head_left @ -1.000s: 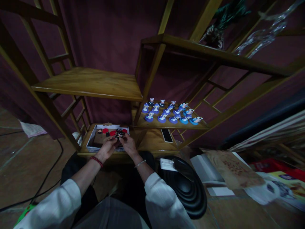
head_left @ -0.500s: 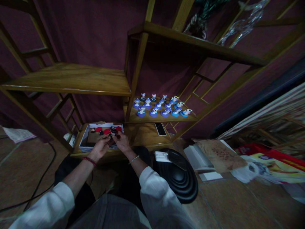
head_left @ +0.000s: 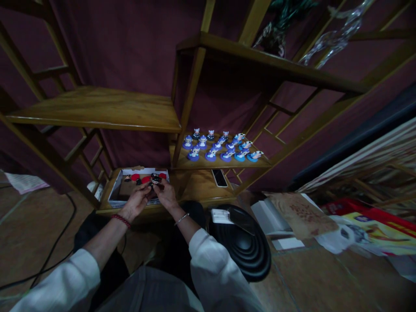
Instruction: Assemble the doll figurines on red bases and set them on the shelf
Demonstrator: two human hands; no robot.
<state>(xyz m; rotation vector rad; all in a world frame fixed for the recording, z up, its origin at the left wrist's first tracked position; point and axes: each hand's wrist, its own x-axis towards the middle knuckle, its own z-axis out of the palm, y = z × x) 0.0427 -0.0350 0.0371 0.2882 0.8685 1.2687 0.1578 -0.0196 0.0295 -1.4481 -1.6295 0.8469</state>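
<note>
A lived-in indoor room is being shown, though whether a home or a small shop is being seen cannot be told. A wooden display shelf [head_left: 97, 108] is being backed by a dark red wall or curtain [head_left: 123, 52], and on one of its boards rows of small figurines [head_left: 211, 154] are being displayed. A green plant-like ornament [head_left: 279, 30] is being supported higher up. A phone [head_left: 219, 178] is being borne by the lowest board [head_left: 195, 184]. The tiled floor [head_left: 325, 277] is being crossed by a black cable [head_left: 67, 225] and partly covered by a red-and-yellow packet [head_left: 380, 225].
</note>
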